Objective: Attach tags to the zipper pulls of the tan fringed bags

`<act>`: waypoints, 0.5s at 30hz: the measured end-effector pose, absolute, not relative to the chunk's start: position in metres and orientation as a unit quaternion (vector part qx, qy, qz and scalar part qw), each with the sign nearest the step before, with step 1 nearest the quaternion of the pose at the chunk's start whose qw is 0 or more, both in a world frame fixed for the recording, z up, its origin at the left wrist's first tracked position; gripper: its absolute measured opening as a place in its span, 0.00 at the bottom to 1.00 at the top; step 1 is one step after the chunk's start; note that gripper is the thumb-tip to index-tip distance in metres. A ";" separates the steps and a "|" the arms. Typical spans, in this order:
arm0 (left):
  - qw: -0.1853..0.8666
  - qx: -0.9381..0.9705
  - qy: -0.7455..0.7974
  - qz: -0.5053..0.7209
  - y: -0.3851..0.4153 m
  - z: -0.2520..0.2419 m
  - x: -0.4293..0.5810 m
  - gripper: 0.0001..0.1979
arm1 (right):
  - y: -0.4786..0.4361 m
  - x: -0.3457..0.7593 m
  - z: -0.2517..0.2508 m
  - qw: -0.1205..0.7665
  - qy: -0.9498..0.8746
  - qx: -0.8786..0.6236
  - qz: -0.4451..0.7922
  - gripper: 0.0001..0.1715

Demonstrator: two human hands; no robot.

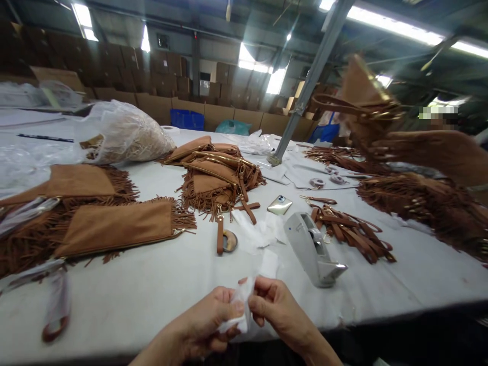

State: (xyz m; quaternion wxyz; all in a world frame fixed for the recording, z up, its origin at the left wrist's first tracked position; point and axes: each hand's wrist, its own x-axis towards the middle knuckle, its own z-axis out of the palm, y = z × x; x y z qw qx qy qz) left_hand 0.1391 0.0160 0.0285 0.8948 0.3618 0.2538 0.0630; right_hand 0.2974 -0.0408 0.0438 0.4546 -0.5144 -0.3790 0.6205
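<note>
My left hand (208,323) and my right hand (278,310) meet at the near edge of the white table (152,290), both pinching one small piece of white tissue paper (241,300) between them. More white tissue (259,236) lies on the table just beyond my hands. A grey tape dispenser (312,249) stands a little past my right hand. A loose brown strap with a ring (223,239) lies ahead of my left hand.
Brown suede fringed bags lie flat at left (114,226), in a pile at centre (215,175) and at right (419,203). A bundle of brown straps (351,234), a phone (279,204) and a clear plastic bag (122,132) sit about. Another person's arm (430,152) lifts a bag (362,101) at right. A metal pole (305,91) rises from the table.
</note>
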 end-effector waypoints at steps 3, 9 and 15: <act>0.871 0.403 0.270 0.073 0.012 0.027 0.139 0.05 | -0.044 0.291 0.044 0.432 -0.385 -0.539 0.612 0.24; 0.758 0.545 0.294 0.208 0.002 0.017 0.145 0.10 | -0.050 0.271 0.022 0.479 -0.347 -0.617 0.519 0.21; 0.687 0.593 0.329 0.263 -0.012 0.021 0.137 0.15 | -0.056 0.264 0.019 0.533 -0.297 -0.637 0.471 0.24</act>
